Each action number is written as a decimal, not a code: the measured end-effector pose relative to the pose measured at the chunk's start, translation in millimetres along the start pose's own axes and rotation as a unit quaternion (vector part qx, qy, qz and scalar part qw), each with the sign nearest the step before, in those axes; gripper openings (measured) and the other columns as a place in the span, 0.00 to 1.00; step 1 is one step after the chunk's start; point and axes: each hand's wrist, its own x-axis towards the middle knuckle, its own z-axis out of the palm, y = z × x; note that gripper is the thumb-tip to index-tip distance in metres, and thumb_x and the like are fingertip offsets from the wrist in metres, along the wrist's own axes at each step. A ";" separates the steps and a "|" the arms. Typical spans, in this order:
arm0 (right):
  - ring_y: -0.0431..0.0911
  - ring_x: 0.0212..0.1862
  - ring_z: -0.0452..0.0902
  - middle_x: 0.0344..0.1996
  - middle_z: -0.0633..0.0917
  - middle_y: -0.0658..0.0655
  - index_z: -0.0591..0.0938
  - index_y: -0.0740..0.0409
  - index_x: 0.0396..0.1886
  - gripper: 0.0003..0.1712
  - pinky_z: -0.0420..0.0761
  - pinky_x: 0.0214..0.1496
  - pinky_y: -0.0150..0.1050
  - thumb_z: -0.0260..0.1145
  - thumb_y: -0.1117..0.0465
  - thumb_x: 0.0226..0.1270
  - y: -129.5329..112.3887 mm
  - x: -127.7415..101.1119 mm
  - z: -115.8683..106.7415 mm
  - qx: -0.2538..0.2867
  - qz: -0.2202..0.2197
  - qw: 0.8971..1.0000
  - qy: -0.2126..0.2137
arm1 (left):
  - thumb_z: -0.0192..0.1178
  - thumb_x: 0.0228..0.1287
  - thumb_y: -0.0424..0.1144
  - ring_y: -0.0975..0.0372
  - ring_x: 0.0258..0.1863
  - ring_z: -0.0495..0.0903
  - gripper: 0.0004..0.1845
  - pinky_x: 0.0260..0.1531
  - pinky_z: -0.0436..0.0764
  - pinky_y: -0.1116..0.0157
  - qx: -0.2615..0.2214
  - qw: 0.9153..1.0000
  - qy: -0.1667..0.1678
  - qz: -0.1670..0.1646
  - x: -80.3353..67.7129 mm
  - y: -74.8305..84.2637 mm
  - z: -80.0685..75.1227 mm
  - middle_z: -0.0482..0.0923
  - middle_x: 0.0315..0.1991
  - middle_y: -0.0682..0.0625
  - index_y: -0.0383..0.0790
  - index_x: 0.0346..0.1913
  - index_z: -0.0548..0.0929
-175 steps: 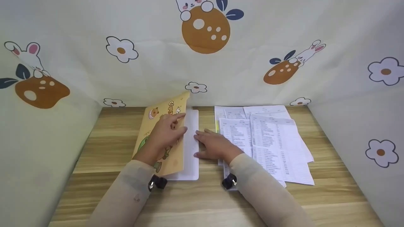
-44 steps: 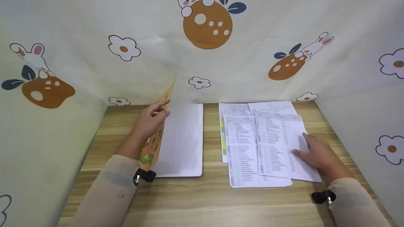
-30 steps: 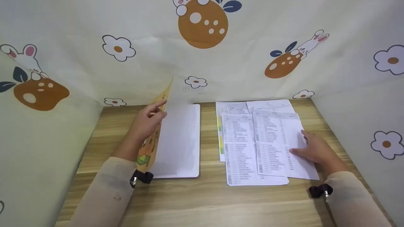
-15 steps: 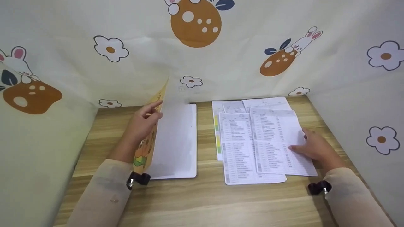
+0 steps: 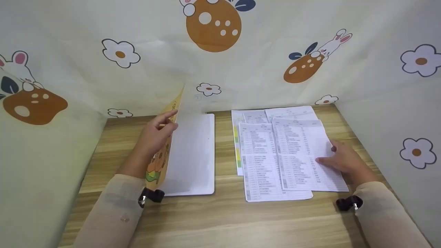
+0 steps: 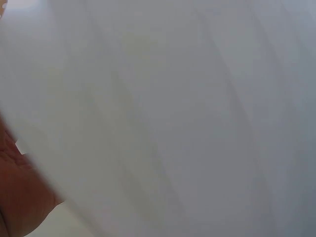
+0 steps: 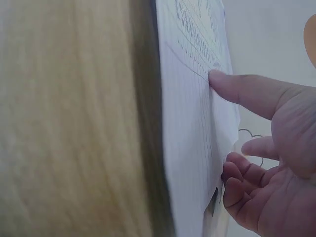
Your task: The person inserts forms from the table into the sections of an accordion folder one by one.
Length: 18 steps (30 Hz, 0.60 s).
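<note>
A notebook [image 5: 193, 155] lies open on the wooden table [image 5: 224, 220]. My left hand [image 5: 172, 120] holds its yellow cartoon cover [image 5: 159, 165] upright by the long edge, and a blank white page shows beneath. In the left wrist view that white page [image 6: 173, 108] fills the frame, with my palm [image 6: 19, 197] at the lower left. Several printed sheets [image 5: 272, 155] lie overlapped on the right. My right hand [image 5: 327, 155] pinches the right edge of the top sheet [image 5: 299, 151]. The right wrist view shows the thumb [image 7: 237, 89] on top of the sheet [image 7: 192, 123] and the fingers [image 7: 242, 177] curled at its edge.
Cream cloth walls printed with flowers and rabbits [image 5: 220, 69] close the table in at the back, left and right. Bare wood runs along the front edge and between the notebook and the sheets. A small black camera mount sits on each wrist.
The left hand raised the yellow cover from half open to upright. The right hand left the notebook and went to the right edge of the sheets. In the last second little has moved.
</note>
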 end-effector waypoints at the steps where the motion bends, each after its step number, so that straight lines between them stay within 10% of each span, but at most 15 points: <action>1: 0.76 0.68 0.71 0.69 0.72 0.84 0.54 0.74 0.83 0.69 0.71 0.71 0.71 0.78 0.36 0.62 1.1 -1.2 -0.4 -0.004 -0.006 1.000 0.005 | 0.55 0.79 0.52 0.51 0.62 0.77 0.27 0.52 0.79 0.57 -0.002 1.000 -0.001 0.003 0.0 0.1 0.3 0.72 0.58 0.47 0.65 0.77 0.75; 8: 0.60 0.48 0.80 0.53 0.82 0.73 0.72 0.71 0.71 0.54 0.80 0.45 0.47 0.76 0.34 0.63 4.3 -16.9 -6.5 0.001 0.034 0.999 0.005 | 0.56 0.78 0.52 0.51 0.62 0.77 0.27 0.54 0.78 0.57 0.001 1.000 -0.006 0.002 0.0 2.8 0.9 0.73 0.58 0.46 0.65 0.77 0.74; 18: 0.65 0.54 0.81 0.58 0.82 0.78 0.60 0.78 0.78 0.64 0.80 0.57 0.60 0.79 0.38 0.61 4.1 -31.6 -4.1 -0.006 0.076 0.997 -0.021 | 0.57 0.78 0.52 0.52 0.61 0.77 0.27 0.50 0.80 0.59 0.009 1.000 -0.002 -0.008 0.3 2.8 2.9 0.73 0.58 0.46 0.64 0.78 0.74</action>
